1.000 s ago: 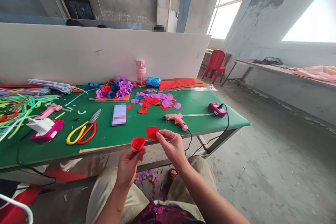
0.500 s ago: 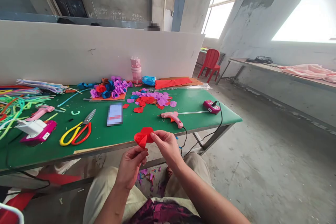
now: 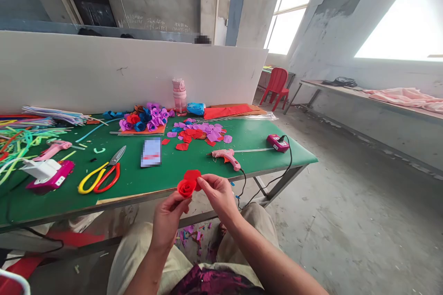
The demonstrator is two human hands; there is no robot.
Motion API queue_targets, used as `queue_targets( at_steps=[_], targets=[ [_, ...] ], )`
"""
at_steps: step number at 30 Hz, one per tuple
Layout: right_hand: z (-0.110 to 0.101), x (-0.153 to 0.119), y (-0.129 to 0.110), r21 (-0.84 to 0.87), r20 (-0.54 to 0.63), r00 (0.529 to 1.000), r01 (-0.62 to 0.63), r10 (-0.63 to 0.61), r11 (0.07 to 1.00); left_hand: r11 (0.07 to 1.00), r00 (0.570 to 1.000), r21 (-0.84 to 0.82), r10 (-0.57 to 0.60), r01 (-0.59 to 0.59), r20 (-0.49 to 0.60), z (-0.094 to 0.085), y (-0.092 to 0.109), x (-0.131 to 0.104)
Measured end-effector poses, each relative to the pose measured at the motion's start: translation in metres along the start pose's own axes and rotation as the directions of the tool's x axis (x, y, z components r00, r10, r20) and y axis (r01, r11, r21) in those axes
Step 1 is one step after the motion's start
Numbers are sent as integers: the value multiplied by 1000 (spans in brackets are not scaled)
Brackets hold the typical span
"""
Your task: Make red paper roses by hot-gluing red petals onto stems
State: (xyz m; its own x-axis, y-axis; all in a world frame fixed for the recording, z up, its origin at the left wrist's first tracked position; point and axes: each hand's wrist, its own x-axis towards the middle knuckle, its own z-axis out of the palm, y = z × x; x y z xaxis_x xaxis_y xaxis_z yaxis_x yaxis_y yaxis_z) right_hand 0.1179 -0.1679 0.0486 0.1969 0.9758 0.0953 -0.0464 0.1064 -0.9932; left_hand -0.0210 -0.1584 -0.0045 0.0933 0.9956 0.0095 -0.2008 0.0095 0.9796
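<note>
Between my hands, just past the table's near edge, is a red paper rose (image 3: 186, 188) with its spiral of petals facing up. My left hand (image 3: 168, 219) pinches the rose from below. A flat red paper petal (image 3: 193, 175) stands against the far side of the rose, and my right hand (image 3: 218, 193) pinches its right edge between thumb and fingers. Beyond my hands lie loose purple and red paper petals (image 3: 207, 131) on the green table (image 3: 138, 179). A pink glue gun (image 3: 226, 156) rests to the right of them.
Finished paper flowers (image 3: 147, 117) sit in a cluster at the back. Yellow-and-red scissors (image 3: 104, 177), a phone (image 3: 151, 152) and another pink glue gun (image 3: 53, 149) lie on the left. A pink bottle (image 3: 179, 97) stands by the white partition (image 3: 131, 69). A power cord hangs off the right side.
My left hand has turned the rose so that its spiral centre now faces up toward me. The red petal in my right hand now sits behind the rose. The view has shifted slightly.
</note>
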Motion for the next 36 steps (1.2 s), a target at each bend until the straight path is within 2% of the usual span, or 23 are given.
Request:
queue_targets(
  at_steps=[4,9,24,36],
  targets=[
    [0,2,2,-48,-33,999,-22,21,999,990,995,-102,-94,98,43,5,8,0],
    [0,3,2,-31,-37,998,-48,47,998,980,988,-127,-148,153,46,9,13,0],
    [2,1,5,37,-9,996,-88,89,995,985,990,-98,-143,144,15,10,11,1],
    [1,0,5,38,26,995,-95,94,995,986,989,-81,-143,146,41,10,9,0]
  ],
)
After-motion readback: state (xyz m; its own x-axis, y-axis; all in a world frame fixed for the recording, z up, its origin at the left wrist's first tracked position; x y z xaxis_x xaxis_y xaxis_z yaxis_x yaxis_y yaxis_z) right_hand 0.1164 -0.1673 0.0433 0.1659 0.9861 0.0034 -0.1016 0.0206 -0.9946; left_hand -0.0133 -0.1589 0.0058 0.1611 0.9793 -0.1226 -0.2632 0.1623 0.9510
